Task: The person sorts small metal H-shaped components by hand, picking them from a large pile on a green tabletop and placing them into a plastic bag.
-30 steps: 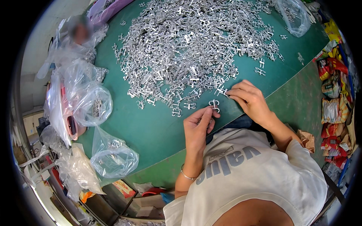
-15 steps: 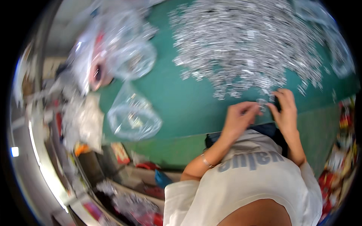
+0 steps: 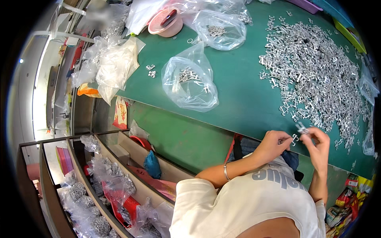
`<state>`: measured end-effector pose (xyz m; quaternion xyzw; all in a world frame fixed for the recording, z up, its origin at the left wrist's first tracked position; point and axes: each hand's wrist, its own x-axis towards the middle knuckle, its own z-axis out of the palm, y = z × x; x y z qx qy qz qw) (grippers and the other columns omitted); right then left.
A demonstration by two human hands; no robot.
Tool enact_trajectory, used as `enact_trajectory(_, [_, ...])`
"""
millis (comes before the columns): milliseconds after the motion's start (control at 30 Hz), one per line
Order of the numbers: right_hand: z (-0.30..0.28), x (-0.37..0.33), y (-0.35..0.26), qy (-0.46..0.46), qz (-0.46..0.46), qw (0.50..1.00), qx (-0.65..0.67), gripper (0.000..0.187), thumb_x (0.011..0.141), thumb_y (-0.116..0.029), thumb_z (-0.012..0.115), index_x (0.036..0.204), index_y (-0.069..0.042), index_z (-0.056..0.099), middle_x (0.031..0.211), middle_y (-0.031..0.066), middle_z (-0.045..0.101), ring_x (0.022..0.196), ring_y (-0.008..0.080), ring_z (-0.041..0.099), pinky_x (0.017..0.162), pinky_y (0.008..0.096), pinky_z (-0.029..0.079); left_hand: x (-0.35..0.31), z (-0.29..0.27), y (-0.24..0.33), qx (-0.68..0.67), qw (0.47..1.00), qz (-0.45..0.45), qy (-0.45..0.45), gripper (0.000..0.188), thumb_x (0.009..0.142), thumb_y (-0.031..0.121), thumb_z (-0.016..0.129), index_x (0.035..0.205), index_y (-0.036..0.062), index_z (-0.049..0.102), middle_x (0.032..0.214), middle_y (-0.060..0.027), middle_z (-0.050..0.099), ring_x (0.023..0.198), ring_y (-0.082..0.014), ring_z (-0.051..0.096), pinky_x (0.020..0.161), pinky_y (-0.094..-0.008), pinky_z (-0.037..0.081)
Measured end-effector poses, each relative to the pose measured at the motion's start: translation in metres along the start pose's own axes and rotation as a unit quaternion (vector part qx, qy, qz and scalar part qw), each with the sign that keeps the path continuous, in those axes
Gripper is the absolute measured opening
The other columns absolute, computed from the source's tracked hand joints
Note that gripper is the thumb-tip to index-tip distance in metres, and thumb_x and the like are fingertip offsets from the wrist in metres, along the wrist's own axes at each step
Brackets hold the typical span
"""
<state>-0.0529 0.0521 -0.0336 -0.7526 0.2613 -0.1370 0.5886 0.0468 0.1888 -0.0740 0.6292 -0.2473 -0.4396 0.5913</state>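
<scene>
Both my hands are at the table's front edge, just below a large pile of small silver metal clips (image 3: 317, 75). Fingertips of my left hand (image 3: 272, 144) are closed on small silver pieces, partly hidden by the fingers. My right hand (image 3: 318, 146) pinches a silver metal clip (image 3: 302, 129), blurred by motion, that sticks up from the thumb and forefinger. Between the two hands another small clip (image 3: 294, 139) shows; which hand bears it I cannot tell.
On the green table (image 3: 238, 99) an open clear plastic bag (image 3: 172, 89) holds some clips, with another bag (image 3: 237, 37) behind. A pink bowl (image 3: 176, 29) and cream plastic bags (image 3: 123, 59) are at left. Below stands a divided shelf (image 3: 162, 198) with bagged metal parts.
The whole view has swung, so the pile sits further right and more of the left side shows. The right fingers, earlier low at the pile's edge, now hold a clip up.
</scene>
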Motion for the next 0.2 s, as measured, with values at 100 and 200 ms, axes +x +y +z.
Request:
enact_trajectory(100, [0.037,0.033,-0.029,-0.213,0.018,0.977,-0.022,0.006,0.076,-0.003,0.062,0.078,0.002,0.06,0.062,-0.0015,0.054,0.054,0.0023,0.042,0.048,0.0187,0.034,-0.016,-0.016,0.01,-0.017,0.999,-0.046,0.021,0.018,0.084,0.012,0.055,0.083,-0.0049,0.062,0.063,-0.0044,0.06,0.057,-0.0079,0.052,0.051,-0.0244,0.04])
enact_trajectory(200, [0.095,0.074,-0.061,-0.33,0.038,0.943,0.029,0.009,0.082,-0.007,0.058,0.081,0.001,0.059,0.069,0.0055,0.06,0.067,0.0103,0.059,0.06,0.0219,0.048,-0.025,-0.026,0.005,-0.023,0.997,-0.067,0.01,0.017,0.085,0.013,0.055,0.089,-0.0006,0.064,0.067,-0.0051,0.061,0.06,-0.0066,0.053,0.053,-0.0235,0.041])
